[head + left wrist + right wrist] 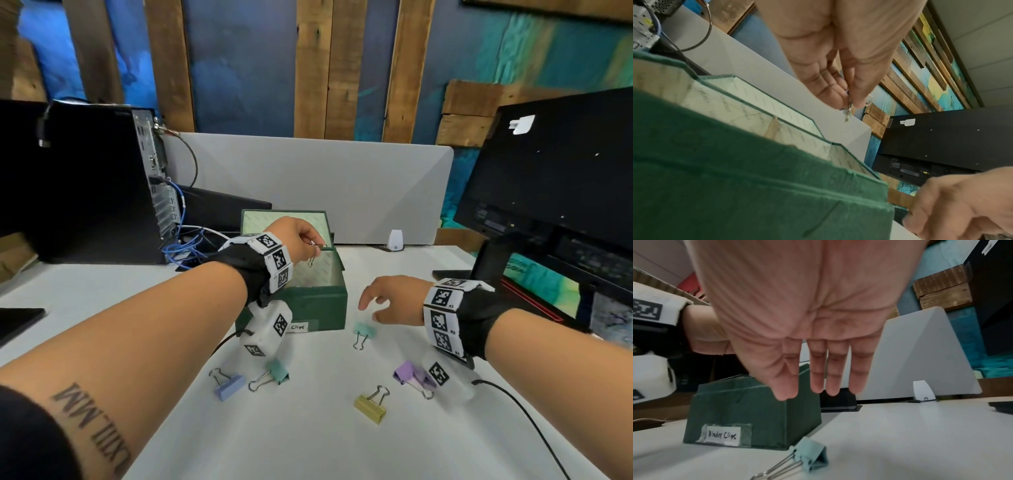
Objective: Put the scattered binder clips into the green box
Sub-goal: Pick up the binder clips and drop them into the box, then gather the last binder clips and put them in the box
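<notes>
My left hand (297, 240) pinches a clip's wire handle (847, 112) above the green box (318, 301); my right hand (394, 301) hangs open, empty. I reckon an early release bounces it off the rim.

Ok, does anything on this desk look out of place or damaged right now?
Nothing looks damaged or spilled. Five binder clips lie loose on the table, among them a yellow clip and a light teal clip near the open green box.

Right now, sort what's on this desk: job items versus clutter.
Job: green box, open; five binder clips on the table: pale teal, blue, green, yellow, purple; left hand pinching something over the box.

Clutter: computer tower, monitor, blue cables.
</notes>
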A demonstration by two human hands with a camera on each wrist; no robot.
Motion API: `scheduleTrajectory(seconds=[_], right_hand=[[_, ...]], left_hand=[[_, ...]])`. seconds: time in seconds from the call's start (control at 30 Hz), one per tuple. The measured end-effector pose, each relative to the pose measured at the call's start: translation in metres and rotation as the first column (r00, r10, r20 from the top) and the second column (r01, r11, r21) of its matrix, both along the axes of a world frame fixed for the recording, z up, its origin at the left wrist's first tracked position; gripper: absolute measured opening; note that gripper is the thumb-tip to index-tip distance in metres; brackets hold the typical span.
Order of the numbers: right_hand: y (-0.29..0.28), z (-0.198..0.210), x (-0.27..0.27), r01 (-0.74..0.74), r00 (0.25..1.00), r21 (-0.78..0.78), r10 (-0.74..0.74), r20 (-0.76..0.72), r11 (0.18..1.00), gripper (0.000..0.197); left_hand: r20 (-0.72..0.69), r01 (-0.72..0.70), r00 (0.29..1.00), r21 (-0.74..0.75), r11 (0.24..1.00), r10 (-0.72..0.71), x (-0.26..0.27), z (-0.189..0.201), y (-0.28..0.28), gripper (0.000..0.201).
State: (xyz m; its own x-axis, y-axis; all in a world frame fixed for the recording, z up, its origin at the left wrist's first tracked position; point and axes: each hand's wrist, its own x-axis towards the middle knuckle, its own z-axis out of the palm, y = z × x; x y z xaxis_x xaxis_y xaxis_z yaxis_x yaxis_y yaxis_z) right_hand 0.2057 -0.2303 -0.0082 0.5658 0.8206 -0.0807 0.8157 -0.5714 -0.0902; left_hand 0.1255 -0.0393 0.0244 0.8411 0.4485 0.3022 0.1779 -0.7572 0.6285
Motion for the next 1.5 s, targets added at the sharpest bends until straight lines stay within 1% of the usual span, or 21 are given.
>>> scheduleTrajectory(seconds=[0.13,0.23,0.3,0.37,0.43,0.5,0.6,0.73,0.8,0.83,0.9,0.97,1.0,1.07,1.13,1.2,1.27,1.3,1.37,1.43,1.5], right_hand=[[0.005,-0.004,-0.003,-0.018,1.0,-0.043,0.017,-0.024,0.999,0.028],[0.008,-0.005,-0.003,-0.028,0.999,-0.067,0.026,-0.018,0.997,0.028],[0.012,-0.002,-0.002,-0.031,0.999,-0.036,0.031,0.007,0.999,0.029],[0.018,0.003,-0.001,-0.03,0.999,0.047,0.029,0.038,0.998,0.03],[0.025,0.006,-0.002,-0.038,0.999,0.114,0.035,0.033,0.993,0.035],[0.033,0.007,-0.005,-0.056,0.998,0.101,0.053,0.03,0.993,0.038],[0.039,0.004,-0.005,-0.056,0.997,0.078,0.051,0.059,0.995,0.034],[0.036,0.003,-0.002,-0.04,0.998,0.094,0.037,0.043,0.995,0.034],[0.036,0.002,-0.003,-0.045,0.998,0.097,0.041,0.04,0.994,0.034],[0.036,0.001,-0.003,-0.048,0.998,0.095,0.044,0.045,0.994,0.033],[0.037,0.001,-0.003,-0.049,0.998,0.092,0.045,0.051,0.995,0.03],[0.038,0.003,-0.004,-0.041,0.998,0.093,0.037,0.05,0.995,0.029],[0.039,0.005,-0.004,-0.035,0.998,0.09,0.031,0.05,0.995,0.03],[0.04,0.007,-0.005,-0.019,0.999,0.077,0.016,0.048,0.997,0.033],[0.041,0.011,-0.006,-0.012,0.998,0.054,0.009,0.06,0.998,0.033],[0.042,0.015,-0.007,-0.011,0.996,0.028,0.009,0.083,1.0,0.032],[0.043,0.019,-0.01,-0.022,0.993,0.031,0.019,0.112,0.999,0.028],[0.045,0.021,-0.011,-0.033,0.992,0.054,0.026,0.122,0.998,0.027],[0.051,0.025,-0.014,-0.064,0.99,0.108,0.05,0.132,0.992,0.026],[0.062,0.026,-0.018,-0.083,0.993,0.119,0.072,0.098,0.989,0.027],[0.077,0.027,-0.022,-0.093,0.995,0.051,0.091,0.05,0.994,0.029]], left_hand=[[-0.009,-0.005,1.0,0.011,1.0,0.005,0.0,-0.002,0.005,0.009],[0.0,-0.02,1.0,0.007,1.0,0.02,-0.003,-0.001,0.011,0.009],[-0.006,-0.03,1.0,0.021,0.999,0.03,-0.007,-0.002,0.016,0.011],[-0.026,-0.039,0.999,0.033,0.999,0.04,-0.011,-0.004,0.02,0.013],[-0.047,-0.046,0.998,0.032,0.998,0.048,-0.013,-0.007,0.022,0.013],[-0.06,-0.03,0.998,0.05,0.998,0.033,-0.012,-0.008,0.023,0.012],[-0.101,0.009,0.995,0.069,0.998,-0.002,-0.008,-0.009,0.02,0.015],[-0.168,0.051,0.985,0.106,0.993,-0.033,-0.011,-0.017,0.02,0.029],[-0.126,0.002,0.992,0.064,0.998,0.006,-0.017,-0.02,0.028,0.032],[-0.1,-0.051,0.993,0.059,0.997,0.056,-0.021,-0.021,0.034,0.036],[-0.1,-0.184,0.976,0.116,0.976,0.196,-0.028,-0.025,0.046,0.056],[-0.2,-0.275,0.932,0.155,0.949,0.303,-0.038,-0.031,0.052,0.082],[-0.271,-0.285,0.908,0.163,0.945,0.32,-0.042,-0.036,0.055,0.091],[-0.388,-0.238,0.881,0.132,0.962,0.272,-0.044,-0.047,0.057,0.095],[-0.426,-0.172,0.887,0.048,0.984,0.176,-0.045,-0.052,0.059,0.089],[-0.409,-0.139,0.901,0.038,0.99,0.142,-0.046,-0.051,0.061,0.086],[-0.386,-0.116,0.911,0.094,0.989,0.143,-0.045,-0.051,0.063,0.085],[-0.368,-0.109,0.919,0.112,0.988,0.143,-0.046,-0.053,0.063,0.086],[-0.332,-0.106,0.934,0.096,0.99,0.133,-0.046,-0.055,0.064,0.086],[-0.309,-0.109,0.943,0.063,0.992,0.124,-0.046,-0.058,0.065,0.086],[-0.289,-0.1,0.951,0.04,0.994,0.107,-0.047,-0.06,0.064,0.084]])
